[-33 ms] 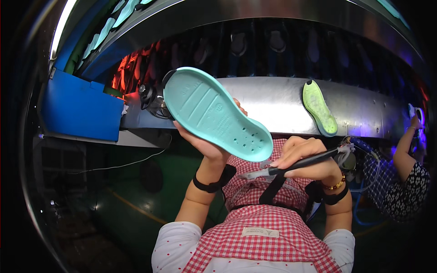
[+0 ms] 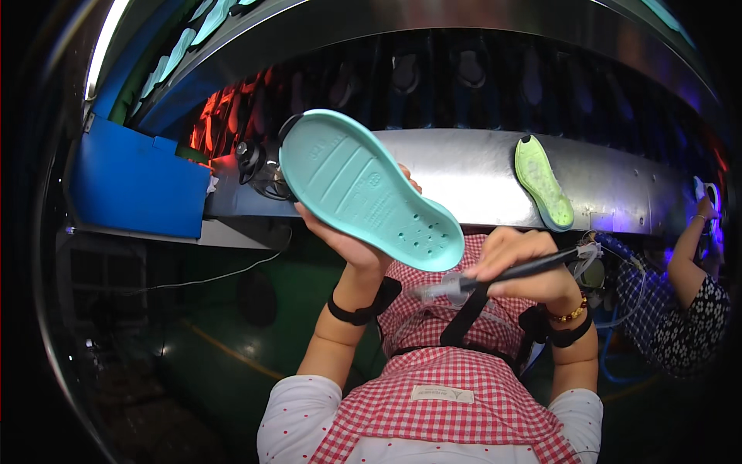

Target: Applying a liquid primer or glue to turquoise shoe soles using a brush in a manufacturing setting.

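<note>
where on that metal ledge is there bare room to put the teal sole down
Bare metal ledge lies between the teal sole in the left hand and the green sole, and right of it. The left end, by the black fitting, is crowded.

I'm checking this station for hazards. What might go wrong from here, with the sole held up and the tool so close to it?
1. The left hand grips the teal sole only from beneath, near its middle; it may tip or slip.
2. The tool in the right hand points toward the left wrist; its tip might touch skin.
3. The tool's hose trails over the apron and may snag.
</note>
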### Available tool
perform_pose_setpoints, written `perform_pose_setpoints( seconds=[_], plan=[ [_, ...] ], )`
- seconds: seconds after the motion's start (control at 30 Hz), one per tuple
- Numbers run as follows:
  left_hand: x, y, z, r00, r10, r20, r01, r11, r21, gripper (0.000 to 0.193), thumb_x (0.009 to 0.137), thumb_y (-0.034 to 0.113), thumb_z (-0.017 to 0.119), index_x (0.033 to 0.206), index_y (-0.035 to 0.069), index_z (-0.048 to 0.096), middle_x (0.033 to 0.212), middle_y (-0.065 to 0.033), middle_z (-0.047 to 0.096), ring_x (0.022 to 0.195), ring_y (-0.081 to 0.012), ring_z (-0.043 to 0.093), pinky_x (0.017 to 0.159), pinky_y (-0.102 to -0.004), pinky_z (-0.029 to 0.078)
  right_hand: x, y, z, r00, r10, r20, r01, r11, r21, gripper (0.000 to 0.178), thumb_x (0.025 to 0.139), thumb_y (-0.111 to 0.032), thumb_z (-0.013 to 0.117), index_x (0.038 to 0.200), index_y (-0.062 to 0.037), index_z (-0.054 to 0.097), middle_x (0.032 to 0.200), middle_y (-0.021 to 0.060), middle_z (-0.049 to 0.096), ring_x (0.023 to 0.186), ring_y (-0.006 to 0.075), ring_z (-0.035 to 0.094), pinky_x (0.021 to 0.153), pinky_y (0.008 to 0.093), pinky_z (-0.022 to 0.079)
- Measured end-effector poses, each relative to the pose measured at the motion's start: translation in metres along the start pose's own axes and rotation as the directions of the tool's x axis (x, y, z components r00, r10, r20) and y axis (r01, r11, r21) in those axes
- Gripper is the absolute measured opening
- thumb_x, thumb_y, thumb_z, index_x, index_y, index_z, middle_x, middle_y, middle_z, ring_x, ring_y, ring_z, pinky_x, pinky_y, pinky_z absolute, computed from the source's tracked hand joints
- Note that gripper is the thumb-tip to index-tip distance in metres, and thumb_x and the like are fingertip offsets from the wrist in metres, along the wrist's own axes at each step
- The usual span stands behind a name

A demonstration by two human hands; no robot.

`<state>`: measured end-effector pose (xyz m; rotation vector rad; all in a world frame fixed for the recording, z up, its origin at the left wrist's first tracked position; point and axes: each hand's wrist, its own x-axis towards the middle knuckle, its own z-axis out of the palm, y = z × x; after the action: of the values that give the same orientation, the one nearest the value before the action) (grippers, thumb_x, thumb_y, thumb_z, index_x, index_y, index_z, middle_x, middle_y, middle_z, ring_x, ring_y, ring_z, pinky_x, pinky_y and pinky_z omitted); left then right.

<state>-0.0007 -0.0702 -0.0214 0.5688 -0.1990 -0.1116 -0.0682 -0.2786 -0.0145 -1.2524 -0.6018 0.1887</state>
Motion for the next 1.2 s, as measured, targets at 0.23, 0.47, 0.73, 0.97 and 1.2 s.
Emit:
perform_pose_setpoints(
  seconds=[0.23,0.47,0.73,0.97,1.2],
  plan=[
    [0.006,0.004,0.0,0.988,-0.055,0.141,0.053,0.998,0.013,0.094,0.072,0.078,0.012,0.123,0.004,0.038,0.102,-0.0218,0.053,0.087,-0.0313,0.056,0.075,-0.0421,0.047,-0.002,0.005,0.002,0.996,0.057,-0.064,-0.062,0.994,-0.09,0.024,0.069,0.002,0.067,0.093,-0.0025,0.064,0.092,0.0121,0.062,0.089,0.0172,0.058,0.083,0.0275,0.044],
    [-0.001,0.001,0.018,0.992,-0.095,-0.077,0.095,0.995,-0.01,0.083,0.08,0.068,0.023,0.13,0.003,0.032,0.118,-0.0271,0.045,0.102,-0.0369,0.051,0.087,-0.0496,0.041,-0.001,0.019,0.009,0.937,0.199,-0.286,-0.047,0.885,0.463,0.02,0.075,0.002,0.06,0.094,0.0037,0.058,0.097,0.0197,0.06,0.096,0.0254,0.058,0.087,0.0359,0.046],
    [-0.026,-0.017,-0.013,0.892,-0.449,0.045,0.451,0.881,-0.142,0.065,0.086,0.049,0.031,0.128,-0.001,0.034,0.117,-0.0238,0.048,0.099,-0.0369,0.054,0.083,-0.0472,0.046,0.007,-0.007,0.025,0.947,0.23,-0.223,-0.209,0.971,0.114,0.02,0.073,0.004,0.062,0.094,0.0027,0.061,0.097,0.0172,0.062,0.092,0.0219,0.06,0.083,0.0321,0.048],
    [-0.013,-0.003,-0.003,0.809,-0.564,0.165,0.562,0.825,0.064,0.054,0.086,0.033,0.04,0.128,0.0,0.031,0.112,-0.0173,0.052,0.096,-0.0234,0.057,0.084,-0.0347,0.047,0.011,-0.016,0.009,0.973,0.206,-0.102,-0.215,0.972,-0.095,0.022,0.069,0.004,0.065,0.09,-0.0003,0.064,0.094,0.0148,0.064,0.089,0.0209,0.062,0.082,0.0296,0.048],
    [-0.009,0.007,-0.017,0.638,-0.738,0.223,0.754,0.657,0.017,0.052,0.085,0.029,0.04,0.125,-0.004,0.036,0.107,-0.0174,0.055,0.086,-0.0221,0.061,0.076,-0.0326,0.05,0.014,-0.038,-0.001,0.959,0.083,0.27,-0.015,0.969,-0.247,0.02,0.071,0.001,0.066,0.091,0.001,0.062,0.091,0.0143,0.064,0.087,0.0228,0.063,0.078,0.03,0.05]
  ],
)
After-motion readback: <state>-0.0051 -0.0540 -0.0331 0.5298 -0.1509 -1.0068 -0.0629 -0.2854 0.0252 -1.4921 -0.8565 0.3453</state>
